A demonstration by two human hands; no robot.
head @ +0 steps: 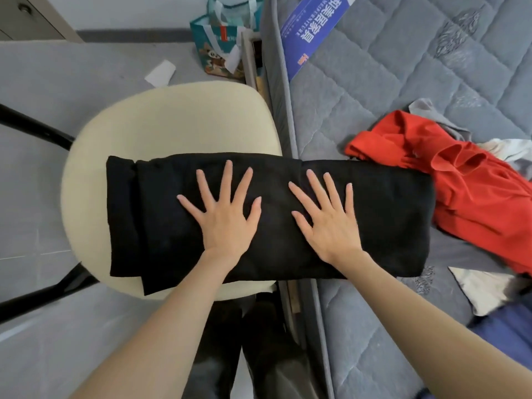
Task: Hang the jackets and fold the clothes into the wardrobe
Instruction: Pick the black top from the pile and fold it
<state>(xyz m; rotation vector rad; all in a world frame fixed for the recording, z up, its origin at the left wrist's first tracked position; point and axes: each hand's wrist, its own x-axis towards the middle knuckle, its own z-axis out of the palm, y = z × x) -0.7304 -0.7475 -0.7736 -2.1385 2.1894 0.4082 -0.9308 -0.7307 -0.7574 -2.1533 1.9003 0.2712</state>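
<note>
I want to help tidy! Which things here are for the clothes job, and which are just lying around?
For the job: black folded garment, under left hand and right hand; red garment.
Just lying about: shopping bag, white paper, blue label.

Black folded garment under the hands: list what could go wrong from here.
1. The black folded garment bridges the cream round chair seat and the grey quilted mattress; once the flat left hand and right hand lift, its middle may sag between them.
2. Its left end shows uneven layers; the fold may slip open when picked up.
3. The crumpled red garment lies against its right end and could be dragged along.
</note>
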